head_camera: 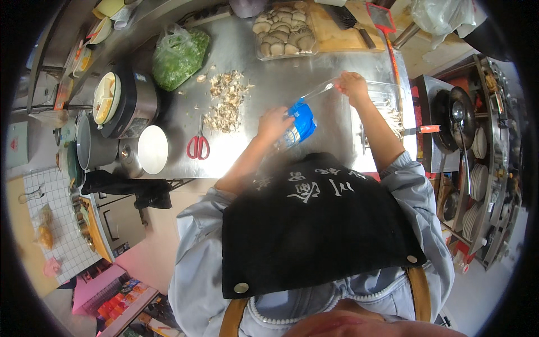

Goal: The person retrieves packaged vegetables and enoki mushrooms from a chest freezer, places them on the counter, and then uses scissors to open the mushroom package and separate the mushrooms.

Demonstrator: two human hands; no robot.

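Note:
My left hand (274, 123) grips a blue printed plastic packet (301, 120) over the steel worktop. From the packet's top, a clear strip of plastic (320, 87) stretches up to my right hand (351, 86), whose fingers pinch its far end. The packet's contents are hard to make out. Below my right forearm, a clear tray (356, 122) holds thin white mushrooms (390, 120), partly covered by the arm. Left of the packet lies a heap of mushroom trimmings (225, 103), with red-handled scissors (198, 146) beside it.
At the back are a clear tub of oyster mushrooms (284, 33) and a cleaver (345, 19) on a wooden board (328, 38). A bag of chopped greens (181, 59), a cooker (137, 97) and a white bowl (153, 149) stand left. A red-handled strainer (391, 54) lies along the right edge.

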